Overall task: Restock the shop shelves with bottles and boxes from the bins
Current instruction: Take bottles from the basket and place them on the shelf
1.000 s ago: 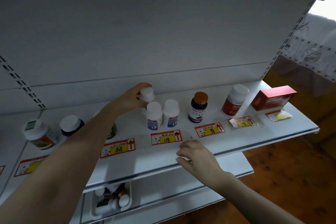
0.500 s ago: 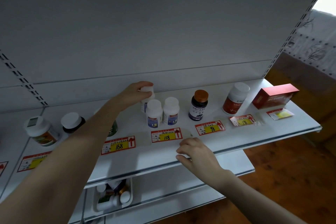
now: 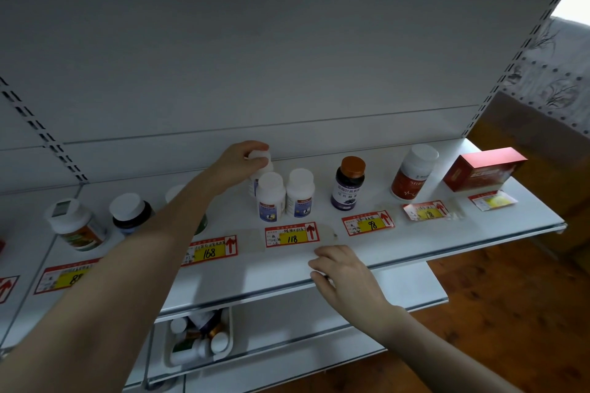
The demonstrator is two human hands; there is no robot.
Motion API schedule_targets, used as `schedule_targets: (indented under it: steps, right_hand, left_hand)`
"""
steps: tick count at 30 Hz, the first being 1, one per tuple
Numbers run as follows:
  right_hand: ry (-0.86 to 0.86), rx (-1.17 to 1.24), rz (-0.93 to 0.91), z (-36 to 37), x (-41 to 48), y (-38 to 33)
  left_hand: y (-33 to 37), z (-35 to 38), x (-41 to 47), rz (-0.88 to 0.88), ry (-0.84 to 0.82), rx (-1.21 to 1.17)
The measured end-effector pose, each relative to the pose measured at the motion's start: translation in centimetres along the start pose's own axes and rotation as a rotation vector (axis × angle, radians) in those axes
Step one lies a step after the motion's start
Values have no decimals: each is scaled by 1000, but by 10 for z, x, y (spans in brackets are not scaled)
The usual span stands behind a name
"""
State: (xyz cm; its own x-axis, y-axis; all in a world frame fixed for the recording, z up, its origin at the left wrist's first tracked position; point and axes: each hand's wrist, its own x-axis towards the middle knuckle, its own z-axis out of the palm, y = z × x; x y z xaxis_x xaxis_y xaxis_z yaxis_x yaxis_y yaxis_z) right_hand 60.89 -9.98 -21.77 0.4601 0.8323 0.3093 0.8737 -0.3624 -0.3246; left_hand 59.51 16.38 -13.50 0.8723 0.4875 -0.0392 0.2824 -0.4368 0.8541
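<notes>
The white metal shelf (image 3: pixel 479 233) carries one row of goods, and the orange-capped bottle (image 3: pixel 349 183) stands near its middle. Just left of that bottle a pair of white bottles (image 3: pixel 271 198) stand side by side, with a third white bottle (image 3: pixel 259 156) behind them. Farther left are a dark white-capped bottle (image 3: pixel 131 210) and a white jar (image 3: pixel 76 226). To its right stand a red-labelled bottle (image 3: pixel 413 174), then a red box (image 3: pixel 483 169). Price tags lie flat along the front, the 98 tag (image 3: pixel 368 223) directly before it.
</notes>
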Motion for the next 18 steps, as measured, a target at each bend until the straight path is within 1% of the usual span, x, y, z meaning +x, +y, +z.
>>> schedule_targets:
  steps: [6, 18]
  right_hand:
    - [7, 2, -2, -1, -1, 0]
    - [16, -28, -13, 2, -2, 3]
  left_hand:
    - [3, 1, -3, 0, -37, 0]
    - [5, 5, -2, -17, -48, -23]
